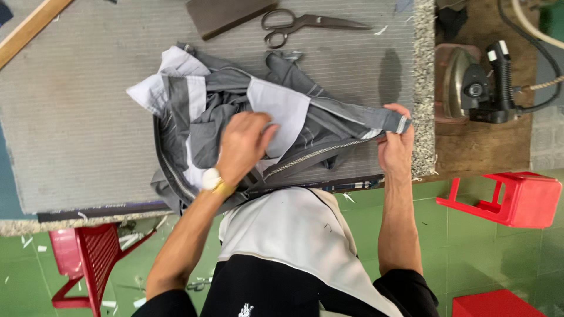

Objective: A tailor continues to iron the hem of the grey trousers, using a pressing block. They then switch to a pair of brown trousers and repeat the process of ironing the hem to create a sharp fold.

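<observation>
Bunching grey garment (235, 111) hides left hand (244, 147) fingertips.

I am seeing a grey woven cloth garment (235, 111) with paler matt lining panels and a metal zip (317, 154) glinting along its edge, lying on the desk (88, 117), whose grey padded cover is looking coarse and felt-like, fraying to fuzzy pile at the right edge. My left grip (244, 147) is pressing the soft cloth; my right grip (395, 144) is pinching its smooth waistband. Dull steel scissors (299, 24) are lying near the far edge. A glossy metal iron (470, 85) with black plastic handle is resting on bare wood.
</observation>
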